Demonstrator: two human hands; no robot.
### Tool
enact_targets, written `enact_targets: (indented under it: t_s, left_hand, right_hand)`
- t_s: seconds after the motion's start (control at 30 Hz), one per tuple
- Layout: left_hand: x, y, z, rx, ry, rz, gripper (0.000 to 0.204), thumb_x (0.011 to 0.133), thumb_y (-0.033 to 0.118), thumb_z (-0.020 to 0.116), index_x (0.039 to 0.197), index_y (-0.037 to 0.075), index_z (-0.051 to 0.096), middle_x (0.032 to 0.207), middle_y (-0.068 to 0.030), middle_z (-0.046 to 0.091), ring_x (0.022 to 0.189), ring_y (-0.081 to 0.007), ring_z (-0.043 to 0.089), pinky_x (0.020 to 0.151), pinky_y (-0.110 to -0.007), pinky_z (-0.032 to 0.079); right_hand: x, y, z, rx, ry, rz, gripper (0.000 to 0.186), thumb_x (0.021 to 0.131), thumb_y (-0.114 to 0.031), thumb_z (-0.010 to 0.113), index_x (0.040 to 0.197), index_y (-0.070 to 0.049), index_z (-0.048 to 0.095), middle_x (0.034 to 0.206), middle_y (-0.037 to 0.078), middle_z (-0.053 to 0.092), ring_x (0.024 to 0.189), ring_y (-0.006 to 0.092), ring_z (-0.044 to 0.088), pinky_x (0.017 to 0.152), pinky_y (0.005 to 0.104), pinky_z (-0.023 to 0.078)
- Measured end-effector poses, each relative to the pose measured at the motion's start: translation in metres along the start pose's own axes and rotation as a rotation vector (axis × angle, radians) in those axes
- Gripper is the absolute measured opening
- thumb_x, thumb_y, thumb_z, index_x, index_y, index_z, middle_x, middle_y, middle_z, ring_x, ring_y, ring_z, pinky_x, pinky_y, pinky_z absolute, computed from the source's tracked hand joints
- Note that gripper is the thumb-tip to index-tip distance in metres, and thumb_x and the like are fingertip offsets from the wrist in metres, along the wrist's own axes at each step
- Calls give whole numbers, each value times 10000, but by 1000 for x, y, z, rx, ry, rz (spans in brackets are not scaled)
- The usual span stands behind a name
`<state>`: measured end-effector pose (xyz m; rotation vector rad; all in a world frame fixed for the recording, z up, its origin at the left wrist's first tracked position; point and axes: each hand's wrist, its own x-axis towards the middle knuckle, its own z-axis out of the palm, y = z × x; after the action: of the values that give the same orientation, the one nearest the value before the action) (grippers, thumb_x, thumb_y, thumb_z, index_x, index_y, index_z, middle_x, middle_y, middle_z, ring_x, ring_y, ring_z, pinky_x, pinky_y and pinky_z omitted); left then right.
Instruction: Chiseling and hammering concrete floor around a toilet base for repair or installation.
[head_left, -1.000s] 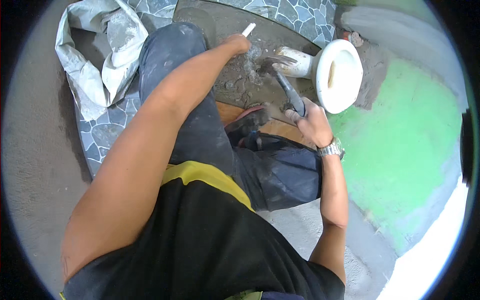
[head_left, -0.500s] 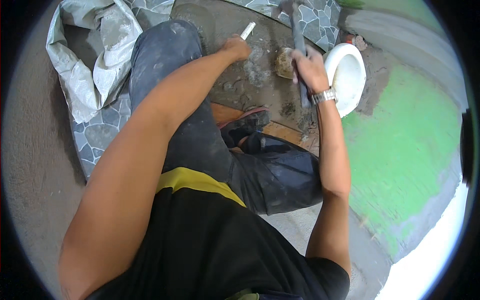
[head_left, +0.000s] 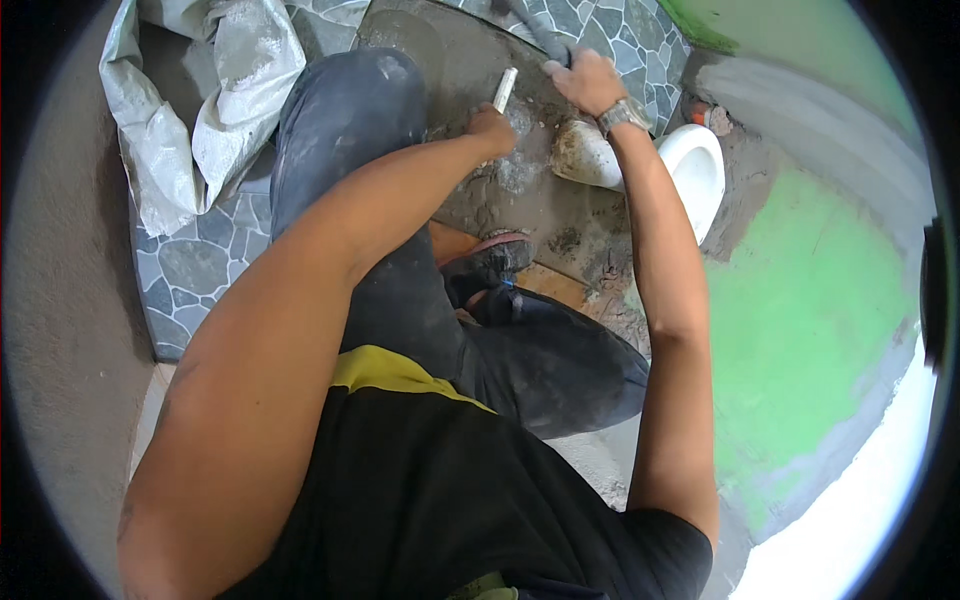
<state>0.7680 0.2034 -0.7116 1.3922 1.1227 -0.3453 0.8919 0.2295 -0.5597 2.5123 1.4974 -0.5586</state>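
My left hand [head_left: 492, 132] is closed around a short whitish rod [head_left: 507, 88], whose upper end sticks out above the fist; its lower part is hidden by the hand. This hand is low over the grey mortar floor [head_left: 455, 90]. Farther right, my right hand [head_left: 592, 84] grips a hammer [head_left: 540, 33] by its dark handle. The hammer slants up and left, its head at the top edge of the view. Just beneath my right wrist, a white ceramic toilet pan [head_left: 706, 185] lies with its stained outlet end [head_left: 580, 150] toward my left hand.
A white woven sack [head_left: 245, 110] stands open at the left. Grey stone-pattern tiles [head_left: 195, 265] lie beside it, with more at the back. A green-painted wall [head_left: 800, 330] rises at the right. My sandalled foot [head_left: 490, 262] rests by a wooden board [head_left: 555, 285].
My right hand has swung the hammer up and left, away from the toilet pan. My left hand, still holding the rod, has moved slightly down and right in the view.
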Motion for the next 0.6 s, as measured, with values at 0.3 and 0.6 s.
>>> enact_targets:
  t_s: [0.3, 0.6]
  left_hand:
    - [3, 14, -25, 204, -3, 139, 564, 765, 235, 605, 1205, -70, 429, 1126, -244, 561, 1021, -305, 590, 850, -387, 480]
    - [-6, 19, -35, 201, 86, 181, 457, 765, 222, 581, 1133, -48, 565, 1066, -212, 616, 1003, -300, 613, 802, -373, 511]
  right_hand:
    - [17, 25, 7, -207, -261, 1, 471, 785, -401, 544, 948, 31, 633, 984, 313, 592, 973, 413, 584, 852, 451, 473]
    - [15, 48, 42, -93, -6, 23, 495, 791, -392, 537, 821, 96, 614, 783, 299, 614, 812, 437, 613, 743, 462, 487]
